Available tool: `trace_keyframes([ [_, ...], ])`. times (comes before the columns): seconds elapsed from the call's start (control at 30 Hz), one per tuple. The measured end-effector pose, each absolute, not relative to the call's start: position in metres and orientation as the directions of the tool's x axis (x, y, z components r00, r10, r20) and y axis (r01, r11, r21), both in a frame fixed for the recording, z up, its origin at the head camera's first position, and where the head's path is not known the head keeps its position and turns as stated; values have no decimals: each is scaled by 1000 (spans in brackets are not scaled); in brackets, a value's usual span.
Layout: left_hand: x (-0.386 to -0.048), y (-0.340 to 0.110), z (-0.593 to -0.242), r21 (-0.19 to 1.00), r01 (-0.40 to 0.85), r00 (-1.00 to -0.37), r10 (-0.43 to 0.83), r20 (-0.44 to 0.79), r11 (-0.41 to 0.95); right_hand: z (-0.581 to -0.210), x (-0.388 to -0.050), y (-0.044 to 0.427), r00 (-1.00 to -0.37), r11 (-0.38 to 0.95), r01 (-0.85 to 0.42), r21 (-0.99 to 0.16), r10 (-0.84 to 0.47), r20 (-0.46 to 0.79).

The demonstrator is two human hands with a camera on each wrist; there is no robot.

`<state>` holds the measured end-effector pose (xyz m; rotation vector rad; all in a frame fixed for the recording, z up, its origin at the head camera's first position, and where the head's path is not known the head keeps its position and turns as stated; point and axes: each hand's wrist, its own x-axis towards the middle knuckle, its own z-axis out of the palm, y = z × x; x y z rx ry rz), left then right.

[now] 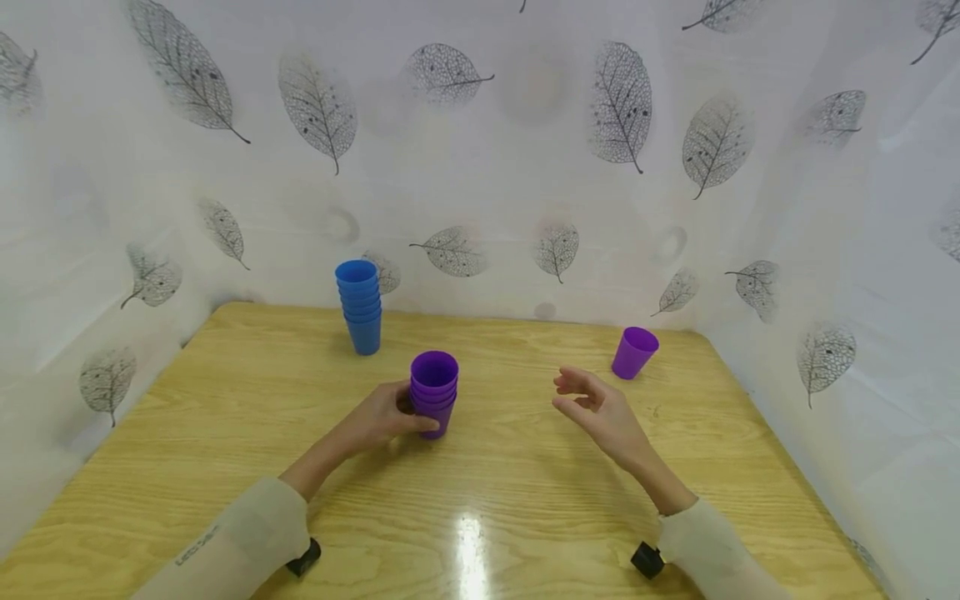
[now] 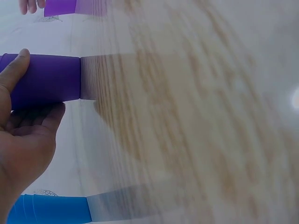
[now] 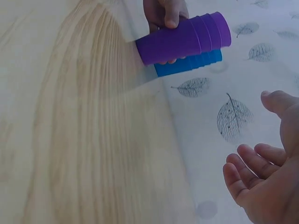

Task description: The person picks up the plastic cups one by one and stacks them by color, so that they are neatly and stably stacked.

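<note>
Near the middle of the table, my left hand (image 1: 385,417) holds a short stack of purple cups (image 1: 434,393), its thumb across the front and its fingers behind. The left wrist view shows thumb and fingers on either side of the purple stack (image 2: 49,79). My right hand (image 1: 600,410) is held over the table's right half, fingers loosely bent and holding nothing. In the right wrist view that hand (image 3: 261,172) has a wide gap between thumb and fingers. Closest to it is a single purple cup (image 1: 634,353), upright and apart from the fingertips.
A tall stack of blue cups (image 1: 360,307) stands upright at the back left. The wooden table (image 1: 517,500) meets a white leaf-patterned cloth (image 1: 495,167) behind and at both sides. A black wrist device (image 1: 647,560) sits by the right sleeve.
</note>
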<state>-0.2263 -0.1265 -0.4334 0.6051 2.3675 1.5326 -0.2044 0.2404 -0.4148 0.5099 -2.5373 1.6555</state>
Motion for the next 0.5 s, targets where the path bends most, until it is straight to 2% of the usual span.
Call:
trace_keyframes([
  [0.5, -226, -125, -432, 909, 199, -883, 469, 5, 366, -425, -204, 289, -968, 464, -250, -850, -130, 214],
])
